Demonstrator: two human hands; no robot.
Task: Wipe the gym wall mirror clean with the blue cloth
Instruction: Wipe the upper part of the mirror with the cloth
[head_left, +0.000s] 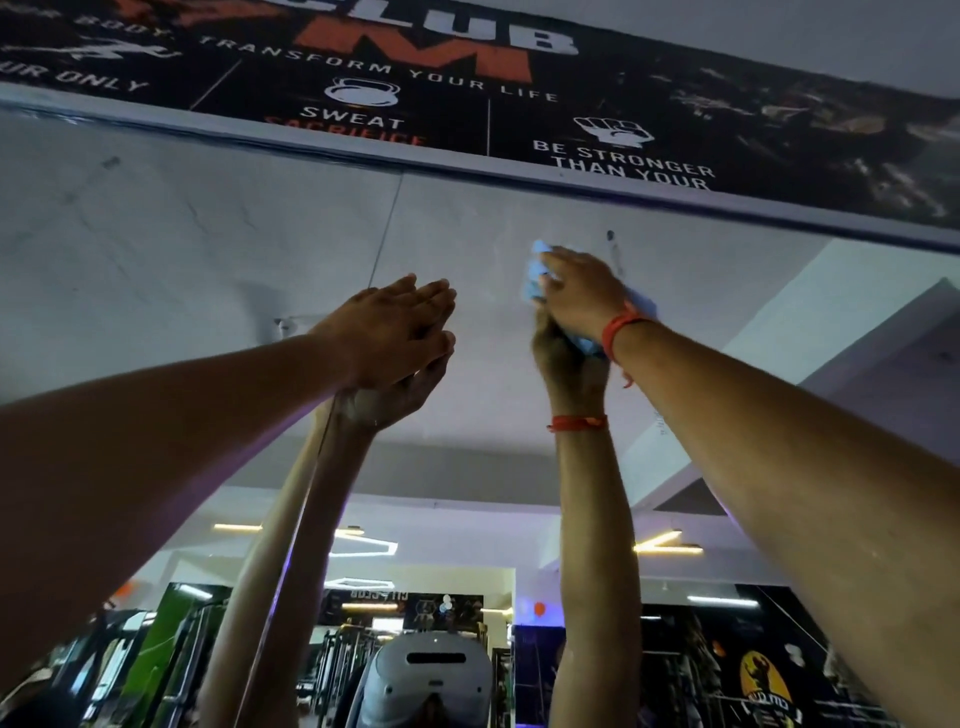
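Mirror: the wall mirror (208, 249) is filling most of the head view, reaching up to a pale strip under the banner; a thin vertical seam (387, 234) is splitting it into two panels.
Blue cloth: the blue cloth (535, 270) is lying bunched against the glass high on the right panel, near the top edge; part of it is showing below the hand beside the wrist.
Right hand: the right hand (582, 291) is pressing the cloth to the mirror, fingers (553, 260) curling over the wad and holding it; a red thread band (615, 332) is circling the wrist.
Left hand: the left hand (384, 332) is resting flat on the glass just right of the seam, fingers (426, 293) straight and close together, holding nothing.
Reflection: both raised arms are showing doubled in the glass, meeting the real hands at the surface; gym machines and lit ceiling strips are appearing low in the mirror.
Banner: a dark banner (363, 109) above is reading "SWEAT" and "BE STRONGER THAN YOUR".
Containers: I cannot tell of any.
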